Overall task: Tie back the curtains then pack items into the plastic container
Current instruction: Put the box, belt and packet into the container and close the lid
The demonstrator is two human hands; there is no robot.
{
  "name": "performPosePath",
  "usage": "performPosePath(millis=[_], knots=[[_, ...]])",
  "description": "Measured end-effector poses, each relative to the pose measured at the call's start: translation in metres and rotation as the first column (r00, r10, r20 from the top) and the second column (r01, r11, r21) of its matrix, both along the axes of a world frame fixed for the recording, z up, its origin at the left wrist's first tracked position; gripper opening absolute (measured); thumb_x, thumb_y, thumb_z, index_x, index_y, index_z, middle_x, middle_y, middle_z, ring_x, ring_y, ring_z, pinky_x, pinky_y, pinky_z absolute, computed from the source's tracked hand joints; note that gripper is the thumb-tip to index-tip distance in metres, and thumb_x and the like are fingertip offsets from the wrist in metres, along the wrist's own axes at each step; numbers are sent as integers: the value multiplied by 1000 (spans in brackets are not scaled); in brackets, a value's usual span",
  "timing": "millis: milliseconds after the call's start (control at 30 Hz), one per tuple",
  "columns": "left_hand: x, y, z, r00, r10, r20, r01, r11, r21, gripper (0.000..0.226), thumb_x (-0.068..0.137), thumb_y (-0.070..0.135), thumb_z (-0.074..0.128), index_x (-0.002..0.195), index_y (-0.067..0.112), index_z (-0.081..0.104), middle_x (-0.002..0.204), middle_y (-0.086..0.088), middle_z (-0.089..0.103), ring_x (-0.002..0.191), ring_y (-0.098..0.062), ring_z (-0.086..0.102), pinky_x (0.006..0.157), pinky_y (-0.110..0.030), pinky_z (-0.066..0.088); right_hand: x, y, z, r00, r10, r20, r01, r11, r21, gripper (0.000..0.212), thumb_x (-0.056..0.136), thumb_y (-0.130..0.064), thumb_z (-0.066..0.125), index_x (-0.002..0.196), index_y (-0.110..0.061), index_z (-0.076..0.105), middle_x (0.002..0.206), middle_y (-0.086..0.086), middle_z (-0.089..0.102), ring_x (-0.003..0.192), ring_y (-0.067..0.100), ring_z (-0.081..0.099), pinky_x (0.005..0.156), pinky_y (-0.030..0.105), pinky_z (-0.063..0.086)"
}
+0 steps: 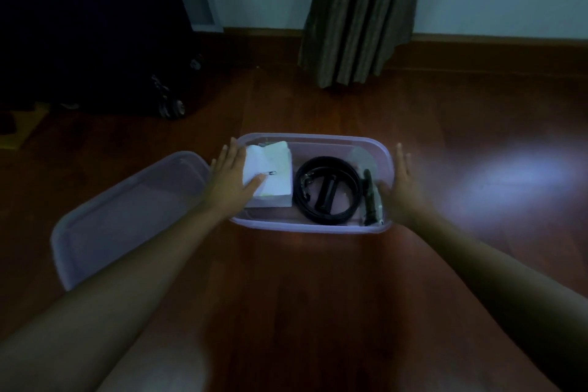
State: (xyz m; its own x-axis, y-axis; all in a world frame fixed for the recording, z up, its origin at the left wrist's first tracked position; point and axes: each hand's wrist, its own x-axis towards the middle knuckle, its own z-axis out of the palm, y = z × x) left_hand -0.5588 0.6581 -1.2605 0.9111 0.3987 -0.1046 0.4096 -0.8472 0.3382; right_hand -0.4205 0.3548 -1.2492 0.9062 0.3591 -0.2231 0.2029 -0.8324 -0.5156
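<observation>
One clear plastic container [302, 227] stands open on the wooden floor [302, 296]. Three things lie inside it. One white folded item [270, 175] fills the left end of the container, with a small dark mark on its top too small to tell. One coiled black belt [300, 188] lies in the container's middle. One dark slim object [369, 197] lies along the right end; what it is cannot be told.

The left hand [227, 181] is at the container's left end, its fingers [229, 153] straight and open along the wall, the thumb resting on the white item. The right hand [402, 188] is at the container's right end, its fingers [401, 159] likewise straight and open, gripping nothing.

One lid [127, 210] lies on the floor just left of the container. One gathered curtain [359, 16] hangs beyond the container against the wall. One dark wheeled suitcase [95, 41] stands beyond the container to the left.
</observation>
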Motion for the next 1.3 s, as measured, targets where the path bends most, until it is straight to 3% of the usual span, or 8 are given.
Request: performPosePath(millis=[67,233,433,633,733,900,1167,1300], knots=[[-12,9,7,1000,5,-28,-4,999,35,76,96,54,34,153,19,0,161,-5,-8,147,-24,-9,117,-52,-3,0,4,6,998,9,69,-10,1000,13,83,97,-38,52,155,-22,-6,163,7,-10,132,40,44,104,54,37],[-64,54,18,976,213,-36,-209,974,88,73,98,51,33,152,21,-4,160,-3,-11,147,-25,-10,115,-55,-2,-10,63,34,971,96,217,-131,979,155,72,95,-28,57,154,-23,17,163,6,7,147,33,19,114,54,27],[-146,111,26,890,456,-16,-453,887,91,76,96,48,42,153,17,1,160,-9,-12,147,-29,-6,116,-55,3,-64,214,52,878,409,249,-462,860,218,66,97,-36,55,153,-26,23,163,6,7,147,32,15,114,52,30],[-202,130,-4,639,762,-105,-761,646,58,79,93,46,48,153,13,7,159,-16,-6,147,-35,2,115,-55,12,-113,311,17,697,706,125,-716,696,54,84,92,-47,58,155,-24,7,163,11,-5,149,34,1,117,51,22],[-212,119,-19,511,854,-100,-854,517,53,89,85,59,42,150,5,15,157,-23,9,142,-39,21,111,-54,20,-121,333,-16,713,700,-50,-701,712,-25,98,86,-54,60,154,-20,-1,161,17,-9,147,41,-9,118,56,14],[-211,120,-32,541,802,-253,-837,542,-72,89,93,46,51,149,-1,1,154,-31,4,142,-43,17,116,-46,20,-132,331,-32,827,488,-278,-537,833,-135,103,88,-53,61,153,-19,-11,157,24,-21,143,53,-8,114,58,17],[-191,134,-10,394,919,1,-911,391,-131,77,86,47,60,147,14,27,139,-23,40,126,-43,42,103,-50,36,-122,343,15,856,499,-135,-503,864,11,85,91,-45,58,154,-25,4,159,24,3,141,46,20,111,58,28],[-161,140,12,437,892,120,-874,452,-180,71,86,52,55,142,12,35,134,-26,41,121,-45,43,100,-53,39,-100,328,67,887,449,109,-454,891,30,78,93,-47,54,153,-18,13,160,20,3,143,42,16,110,58,21]])
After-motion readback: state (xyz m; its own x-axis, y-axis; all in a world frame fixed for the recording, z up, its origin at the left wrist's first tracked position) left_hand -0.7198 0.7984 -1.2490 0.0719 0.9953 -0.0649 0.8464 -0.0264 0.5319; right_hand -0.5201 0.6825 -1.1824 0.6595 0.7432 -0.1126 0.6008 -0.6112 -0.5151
